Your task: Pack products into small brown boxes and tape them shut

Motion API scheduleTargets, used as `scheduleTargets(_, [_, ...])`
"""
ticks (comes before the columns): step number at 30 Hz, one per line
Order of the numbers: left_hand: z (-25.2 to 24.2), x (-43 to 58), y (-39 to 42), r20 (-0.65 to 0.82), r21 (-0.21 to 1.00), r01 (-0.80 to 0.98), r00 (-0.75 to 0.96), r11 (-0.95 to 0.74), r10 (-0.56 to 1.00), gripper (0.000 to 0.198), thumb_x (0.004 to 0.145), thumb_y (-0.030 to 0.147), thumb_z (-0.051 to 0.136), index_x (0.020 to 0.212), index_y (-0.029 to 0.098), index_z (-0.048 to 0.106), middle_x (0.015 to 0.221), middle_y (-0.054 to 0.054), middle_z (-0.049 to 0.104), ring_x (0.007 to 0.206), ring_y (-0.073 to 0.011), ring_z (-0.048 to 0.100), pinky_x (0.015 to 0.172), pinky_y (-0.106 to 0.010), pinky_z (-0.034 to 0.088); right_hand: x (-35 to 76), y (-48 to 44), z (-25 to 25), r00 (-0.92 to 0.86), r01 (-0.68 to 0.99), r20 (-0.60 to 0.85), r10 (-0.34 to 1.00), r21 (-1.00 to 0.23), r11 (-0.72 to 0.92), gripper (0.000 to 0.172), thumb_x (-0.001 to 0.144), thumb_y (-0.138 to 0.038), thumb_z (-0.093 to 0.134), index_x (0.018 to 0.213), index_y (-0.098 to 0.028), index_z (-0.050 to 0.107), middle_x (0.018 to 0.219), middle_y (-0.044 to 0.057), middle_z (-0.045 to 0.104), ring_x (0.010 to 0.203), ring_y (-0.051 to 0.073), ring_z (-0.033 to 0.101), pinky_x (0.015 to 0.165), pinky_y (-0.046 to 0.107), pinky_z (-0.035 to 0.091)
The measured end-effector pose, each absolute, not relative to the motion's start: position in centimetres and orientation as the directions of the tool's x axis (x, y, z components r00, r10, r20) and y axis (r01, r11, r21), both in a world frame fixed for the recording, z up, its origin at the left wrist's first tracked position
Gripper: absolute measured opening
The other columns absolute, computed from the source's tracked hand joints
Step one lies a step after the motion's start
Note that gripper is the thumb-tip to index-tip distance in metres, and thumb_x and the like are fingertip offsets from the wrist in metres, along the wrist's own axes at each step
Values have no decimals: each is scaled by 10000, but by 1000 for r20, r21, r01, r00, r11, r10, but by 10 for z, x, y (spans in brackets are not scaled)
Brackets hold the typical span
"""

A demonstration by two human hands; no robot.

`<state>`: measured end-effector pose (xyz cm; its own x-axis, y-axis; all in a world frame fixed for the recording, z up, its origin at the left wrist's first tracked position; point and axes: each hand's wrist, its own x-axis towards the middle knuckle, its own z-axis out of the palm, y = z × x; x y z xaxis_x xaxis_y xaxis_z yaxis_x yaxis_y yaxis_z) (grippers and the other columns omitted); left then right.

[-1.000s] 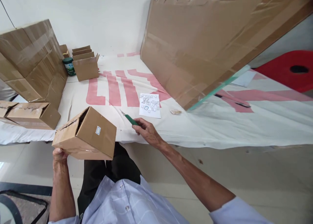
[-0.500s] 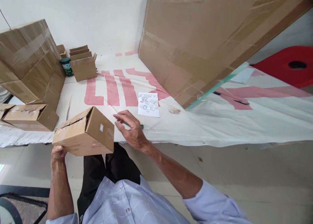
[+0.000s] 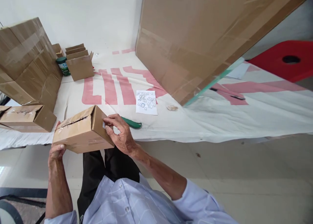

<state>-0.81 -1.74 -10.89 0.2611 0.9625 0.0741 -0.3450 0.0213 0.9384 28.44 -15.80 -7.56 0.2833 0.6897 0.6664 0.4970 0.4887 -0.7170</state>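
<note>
A taped cardboard box (image 3: 78, 134) is tilted in front of me at the table's near edge, its top seam torn and ragged. My left hand (image 3: 56, 149) grips its left end, thumb on the near side. At the right end face my right hand (image 3: 119, 133) has its fingertips on a small white label (image 3: 104, 124), which they partly cover. Those fingers are bent, with a gap between thumb and forefinger. Just beyond this hand lies a green-handled tool (image 3: 133, 123), partly hidden by it. A paper sheet with small label-like outlines (image 3: 146, 102) rests on the cloth.
Another torn-topped box (image 3: 29, 118) stands at the left, before a large carton (image 3: 31, 61). Behind are a green tub (image 3: 63, 66) and an open small carton (image 3: 79, 67). A big cardboard panel (image 3: 195, 38) leans over the table; a dark pen-like object (image 3: 237, 97) and red stool (image 3: 281, 63) are right.
My right hand has moved left and touched the label on the box's end face, uncovering more of the green handle. The left hand keeps its hold on the box.
</note>
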Motion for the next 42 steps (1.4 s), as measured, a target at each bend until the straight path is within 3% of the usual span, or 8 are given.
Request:
scheduleTargets(17, [-112,-13,-16,103,964,-265,311,-18,945,1235,332,394,1063,1499,297,671,1633,-80,603,1546,-412,513,1268,-441,493,284,-165,-73,342,473,660,669,-736,484,188,974,-128,598,1088,-244,693,1093,76,702,985,202,701,881,365,621])
scheduleTargets(24, [-107,-13,-19,98,970,-244,304,-22,948,1192,330,367,1060,1462,289,698,1606,-81,627,1578,-447,463,1314,-543,436,284,-165,-70,353,463,689,633,-716,523,170,953,-95,609,1022,-236,673,1053,59,700,954,182,702,847,329,616])
scheduleTargets(32, [-107,-12,-21,81,975,-223,310,-10,947,1223,335,369,1066,1490,295,673,1630,-74,608,1588,-443,453,1328,-526,420,285,-164,-73,365,438,647,670,-754,489,199,950,-131,608,1091,-240,697,1093,68,706,1010,197,704,872,339,624])
scheduleTargets(42, [-108,-14,-22,96,969,-247,307,-19,947,1196,335,354,1068,1468,324,684,1613,-66,621,1560,-439,491,1274,-524,500,289,-167,-68,324,360,603,729,-791,495,84,980,-213,647,1035,-232,707,1078,73,706,967,207,686,915,384,597])
